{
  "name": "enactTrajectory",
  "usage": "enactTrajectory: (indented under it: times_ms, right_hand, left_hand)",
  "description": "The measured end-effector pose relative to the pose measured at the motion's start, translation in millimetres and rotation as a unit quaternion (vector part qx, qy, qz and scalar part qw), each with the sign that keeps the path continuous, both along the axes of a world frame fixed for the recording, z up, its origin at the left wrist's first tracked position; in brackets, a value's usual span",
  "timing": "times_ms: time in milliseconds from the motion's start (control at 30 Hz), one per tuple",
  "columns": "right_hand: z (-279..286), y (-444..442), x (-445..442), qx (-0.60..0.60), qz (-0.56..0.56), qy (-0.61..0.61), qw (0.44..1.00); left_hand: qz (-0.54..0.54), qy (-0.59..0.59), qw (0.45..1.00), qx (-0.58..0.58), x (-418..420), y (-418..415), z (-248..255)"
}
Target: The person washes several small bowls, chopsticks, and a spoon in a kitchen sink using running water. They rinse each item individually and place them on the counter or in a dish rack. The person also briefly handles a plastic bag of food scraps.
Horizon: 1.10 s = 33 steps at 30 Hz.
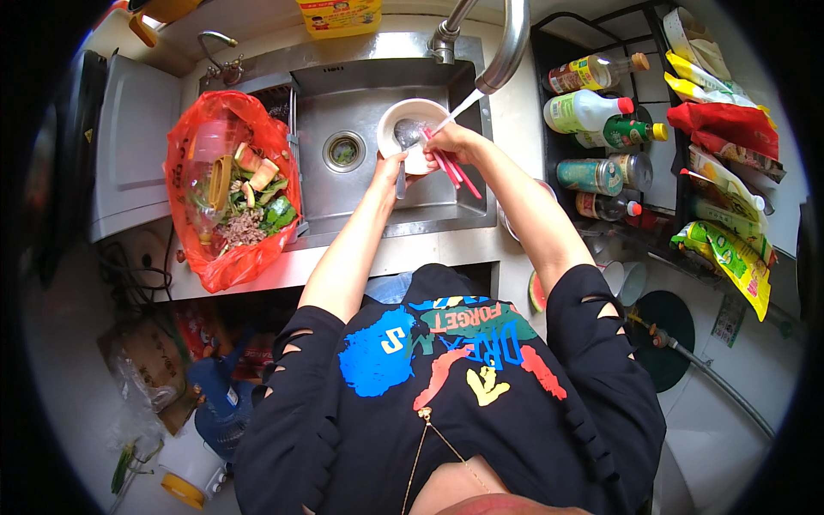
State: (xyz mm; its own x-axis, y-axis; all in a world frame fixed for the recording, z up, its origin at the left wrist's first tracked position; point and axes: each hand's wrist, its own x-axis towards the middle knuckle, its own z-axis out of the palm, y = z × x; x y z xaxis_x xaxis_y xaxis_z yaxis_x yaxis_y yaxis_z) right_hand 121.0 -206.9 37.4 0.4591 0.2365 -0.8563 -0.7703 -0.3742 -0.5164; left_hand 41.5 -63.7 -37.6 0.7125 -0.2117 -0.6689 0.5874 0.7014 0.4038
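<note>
Over the stainless steel sink [335, 199], my left hand [390, 172] grips the near left rim of a white bowl [389, 132], with a grey-handled utensil [401, 181] pinned under its fingers; the utensil's far end is unclear. My right hand [452, 143] holds several pink-and-white chopsticks [458, 172], tilted over the bowl's right side. Water runs from the tap spout [497, 78] past the right hand into the bowl. The sink drain [344, 152] lies left of the bowl and contains green scraps.
A red plastic bag [193, 261] of food scraps and a plastic bottle stands left of the sink. A small tap [222, 40] rises behind it. Sauce bottles [582, 111] and cans fill a black rack at right, with food packets beyond. A watermelon piece [537, 293] is near my right arm.
</note>
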Motion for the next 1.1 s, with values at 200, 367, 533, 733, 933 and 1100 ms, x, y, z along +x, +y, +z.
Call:
enactTrajectory:
  times_ms: [200,367,533,733,933,1100]
  right_hand:
    - [-12,9,6,-0.037,-0.128,0.005,0.991]
    - [-27,7,1,0.006,-0.091,-0.016,0.996]
    - [-13,12,-17,0.084,-0.102,-0.034,0.991]
    - [2,12,-25,0.162,-0.092,-0.037,0.982]
    - [15,24,-29,0.123,-0.131,-0.065,0.982]
    - [15,21,-25,0.070,-0.062,-0.104,0.990]
  left_hand:
    - [0.008,-0.026,0.997,0.068,-8,-8,10]
    - [0.035,-0.017,0.997,0.063,-16,-7,15]
    - [0.016,-0.023,0.997,0.072,-23,0,25]
    - [0.017,-0.022,0.998,0.048,-28,2,28]
    - [0.005,-0.025,0.998,0.063,-30,3,33]
    - [0.004,-0.018,0.999,0.048,-32,2,38]
